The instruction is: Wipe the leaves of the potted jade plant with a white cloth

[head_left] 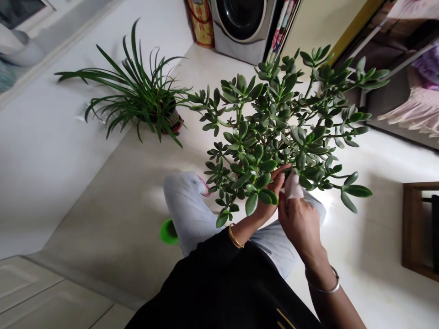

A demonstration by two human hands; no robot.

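A large jade plant (274,132) with thick, glossy green leaves on branching stems spreads in front of me. My left hand (269,201) reaches in among its lower leaves, which cover part of it. Its finger and thumb close around something I cannot make out there. Right beside it, my right hand (301,224) is closed on a white tissue (294,186), which touches the foliage at the plant's near side. The pot of this plant is hidden by leaves and my hands.
A long-leaved plant (147,96) stands in a reddish pot (175,125) by the white wall. A green bowl (168,232) lies left of my leg (192,210). Farther back is a washing machine (236,43) beside a yellow container (201,25). At right is a wooden frame (411,228).
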